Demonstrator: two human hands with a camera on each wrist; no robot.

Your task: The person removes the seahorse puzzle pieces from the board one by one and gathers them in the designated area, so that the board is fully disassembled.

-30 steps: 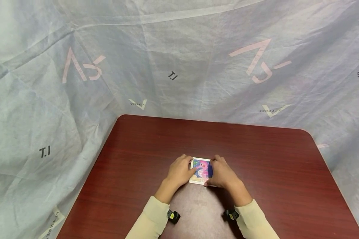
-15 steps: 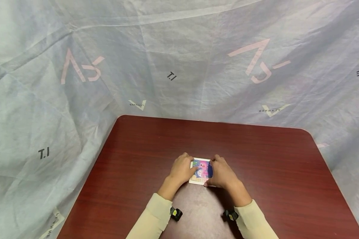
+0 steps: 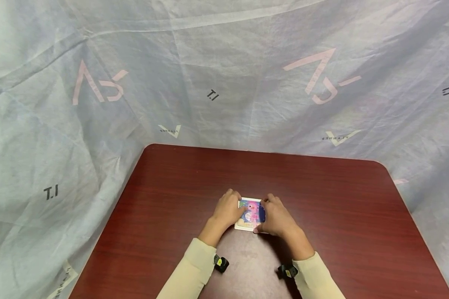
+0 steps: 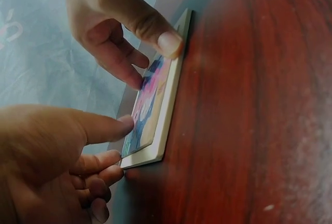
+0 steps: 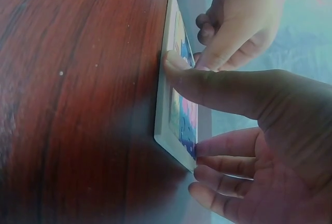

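A small flat jigsaw puzzle (image 3: pixel 251 214) with a pink cartoon animal lies in a white frame tray (image 4: pixel 164 125) on the table. My left hand (image 3: pixel 226 209) pinches its left side, thumb on the picture and fingertips at the edge. In the left wrist view, the picture's near end looks slightly raised from the tray. My right hand (image 3: pixel 279 216) grips the tray's right side. Its thumb (image 5: pixel 179 68) presses the near rim, while the other fingers reach the far side. The right hand covers part of the puzzle's right end in the head view.
A dark red wooden tabletop (image 3: pixel 194 174) with rounded far corners surrounds the tray. Pale printed cloth (image 3: pixel 239 58) hangs behind and on both sides. A small black camera sits on each wrist, left camera (image 3: pixel 221 263) and right camera (image 3: pixel 287 271).
My left hand and forearm have shifted slightly forward and right, with the thumb a little further over the picture. My right hand keeps its grip, and the tray stays almost where it was.
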